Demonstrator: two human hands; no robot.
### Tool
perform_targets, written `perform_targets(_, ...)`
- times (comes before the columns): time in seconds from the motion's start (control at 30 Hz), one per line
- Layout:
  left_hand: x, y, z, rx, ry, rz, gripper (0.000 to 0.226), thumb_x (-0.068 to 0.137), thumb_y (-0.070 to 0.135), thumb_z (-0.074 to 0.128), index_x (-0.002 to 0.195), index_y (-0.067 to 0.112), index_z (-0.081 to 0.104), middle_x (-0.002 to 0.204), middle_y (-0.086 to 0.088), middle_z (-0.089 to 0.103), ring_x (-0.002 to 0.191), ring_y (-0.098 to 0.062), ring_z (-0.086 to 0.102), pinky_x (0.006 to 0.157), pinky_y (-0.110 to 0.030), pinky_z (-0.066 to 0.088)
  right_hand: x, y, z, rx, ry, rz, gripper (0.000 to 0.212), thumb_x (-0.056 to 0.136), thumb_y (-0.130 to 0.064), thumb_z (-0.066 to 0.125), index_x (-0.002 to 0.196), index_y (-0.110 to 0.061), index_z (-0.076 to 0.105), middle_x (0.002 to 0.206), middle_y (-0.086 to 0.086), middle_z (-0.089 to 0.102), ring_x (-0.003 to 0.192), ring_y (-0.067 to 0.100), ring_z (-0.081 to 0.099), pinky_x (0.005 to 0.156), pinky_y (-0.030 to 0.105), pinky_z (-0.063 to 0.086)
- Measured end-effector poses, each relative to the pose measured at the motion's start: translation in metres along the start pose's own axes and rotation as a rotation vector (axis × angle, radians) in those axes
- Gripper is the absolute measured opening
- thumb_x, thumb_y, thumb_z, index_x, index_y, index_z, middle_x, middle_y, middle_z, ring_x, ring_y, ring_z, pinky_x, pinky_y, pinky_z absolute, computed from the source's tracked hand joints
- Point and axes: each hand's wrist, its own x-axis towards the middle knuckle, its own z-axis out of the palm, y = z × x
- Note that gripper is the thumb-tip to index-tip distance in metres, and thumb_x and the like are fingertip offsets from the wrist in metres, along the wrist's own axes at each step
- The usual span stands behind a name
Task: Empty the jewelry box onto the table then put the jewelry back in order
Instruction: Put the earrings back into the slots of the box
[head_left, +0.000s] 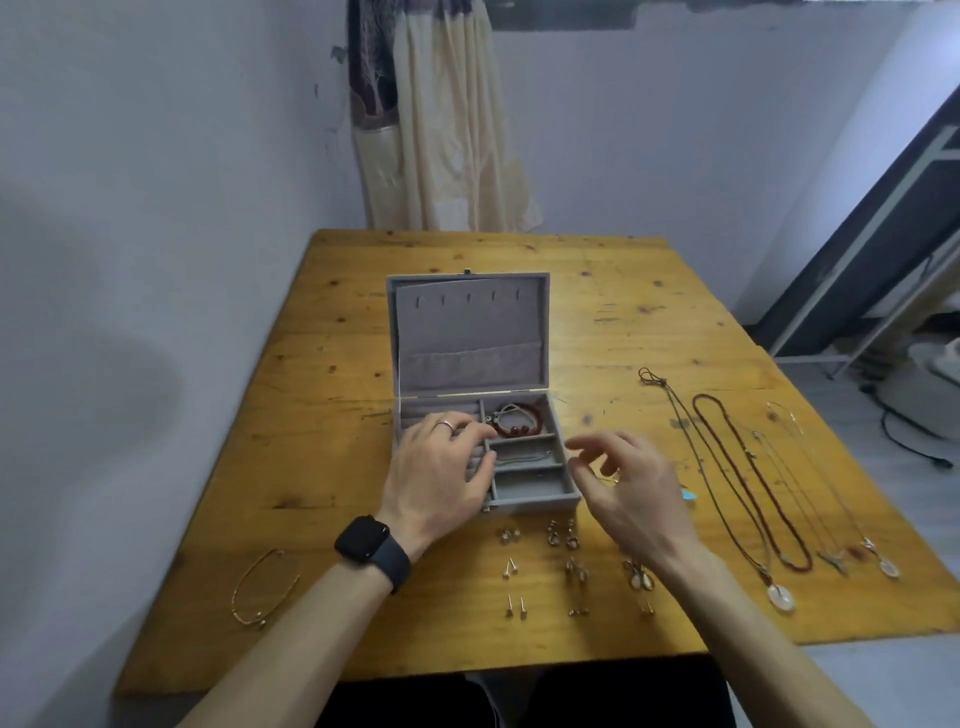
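Left hand is resting flat inside the open grey velvet jewelry box
Right hand is hovering loose and empty, just beside its right wall

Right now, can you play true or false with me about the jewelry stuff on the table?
1. The jewelry box has its lid open. True.
2. The necklaces lie left of the box. False: they lie stretched out on the table to its right.
3. A red bead bracelet sits in the box's far right compartment. True.
4. The earrings are in the box's nearest right compartment. False: that one looks empty; they lie on the table in front of the box.
5. The black watch is on the right wrist. False: it is on the left wrist.
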Motion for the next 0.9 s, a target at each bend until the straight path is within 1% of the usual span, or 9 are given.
perform_targets(0.1, -0.019, 0.009, -0.008, 0.007, 0.067, 0.063, 0.017, 0.09, 0.037, 0.06, 0.097, 0.026, 0.07, 0.092, 0.009, 0.064, 0.085, -0.01, 0.055, 0.073, -0.027, 0.047, -0.024, -0.004, 0.006, -0.026, -0.038, -0.026, 0.013, 0.088, -0.032, 0.072, 0.101, -0.034, 0.072, 0.088, -0.018, 0.062, 0.083, -0.001, 0.053, 0.072, 0.021, 0.047)
perform_targets(0.17, -0.033, 0.013, -0.01, 0.01, 0.054, 0.066, 0.015, 0.089, 0.038, 0.061, 0.092, 0.026, 0.071, 0.088, 0.011, 0.063, 0.082, -0.009, 0.055, 0.069, -0.027, 0.048, -0.036, -0.005, 0.017, -0.068, -0.062, -0.057, 0.01, 0.086, -0.036, 0.073, 0.096, -0.035, 0.074, 0.085, -0.017, 0.061, 0.084, 0.002, 0.052, 0.072, 0.023, 0.046)
perform_targets(0.27, -0.055, 0.019, -0.011, -0.007, -0.013, 0.037, 0.016, 0.088, 0.039, 0.062, 0.093, 0.027, 0.073, 0.09, 0.012, 0.066, 0.085, -0.008, 0.056, 0.07, -0.026, 0.051, -0.046, -0.008, 0.034, -0.179, -0.128, -0.074, 0.016, 0.087, -0.044, 0.068, 0.1, -0.037, 0.074, 0.093, -0.014, 0.063, 0.094, 0.011, 0.054, 0.075, 0.029, 0.049)
perform_targets(0.33, -0.066, 0.024, -0.01, -0.003, -0.068, -0.011, 0.018, 0.089, 0.041, 0.062, 0.096, 0.031, 0.074, 0.094, 0.014, 0.067, 0.09, -0.008, 0.059, 0.072, -0.024, 0.052, -0.05, -0.013, 0.04, -0.24, -0.139, -0.078, 0.02, 0.088, -0.046, 0.066, 0.104, -0.036, 0.074, 0.097, -0.012, 0.063, 0.098, 0.014, 0.053, 0.077, 0.032, 0.05)
perform_targets(0.43, -0.074, 0.032, -0.007, 0.037, -0.148, -0.082, 0.029, 0.091, 0.049, 0.057, 0.112, 0.033, 0.071, 0.107, 0.014, 0.067, 0.102, -0.01, 0.059, 0.08, -0.027, 0.052, -0.053, -0.019, 0.045, -0.318, -0.107, -0.085, 0.025, 0.09, -0.048, 0.063, 0.108, -0.035, 0.073, 0.1, -0.009, 0.066, 0.099, 0.017, 0.053, 0.078, 0.034, 0.05)
perform_targets(0.53, -0.075, 0.037, -0.001, 0.032, -0.165, -0.145, 0.037, 0.094, 0.052, 0.054, 0.122, 0.034, 0.067, 0.115, 0.013, 0.065, 0.11, -0.011, 0.057, 0.084, -0.03, 0.054, -0.055, -0.023, 0.047, -0.36, -0.103, -0.056, 0.026, 0.093, -0.048, 0.059, 0.111, -0.034, 0.072, 0.105, -0.008, 0.067, 0.098, 0.017, 0.052, 0.076, 0.032, 0.046)
perform_targets(0.6, -0.073, 0.039, 0.002, 0.014, -0.153, -0.183, 0.035, 0.095, 0.052, 0.054, 0.122, 0.034, 0.067, 0.116, 0.012, 0.065, 0.11, -0.011, 0.058, 0.083, -0.03, 0.054, -0.056, -0.024, 0.047, -0.368, -0.105, -0.048, 0.025, 0.095, -0.047, 0.057, 0.112, -0.034, 0.071, 0.106, -0.008, 0.067, 0.098, 0.016, 0.051, 0.075, 0.031, 0.043)
perform_targets(0.77, -0.071, 0.039, 0.006, -0.015, -0.129, -0.195, 0.027, 0.097, 0.048, 0.053, 0.114, 0.035, 0.069, 0.111, 0.013, 0.065, 0.104, -0.01, 0.059, 0.078, -0.029, 0.054, -0.055, -0.027, 0.048, -0.355, -0.106, -0.066, 0.021, 0.097, -0.043, 0.055, 0.106, -0.034, 0.073, 0.106, -0.009, 0.069, 0.099, 0.016, 0.052, 0.077, 0.034, 0.049)
perform_targets(0.9, -0.071, 0.03, 0.002, -0.074, -0.154, -0.227, 0.025, 0.095, 0.051, 0.055, 0.11, 0.036, 0.07, 0.108, 0.014, 0.067, 0.101, -0.008, 0.062, 0.079, -0.031, 0.055, -0.055, -0.027, 0.048, -0.314, -0.119, -0.103, 0.015, 0.095, -0.04, 0.059, 0.1, -0.032, 0.071, 0.102, -0.009, 0.069, 0.097, 0.015, 0.052, 0.078, 0.034, 0.049)
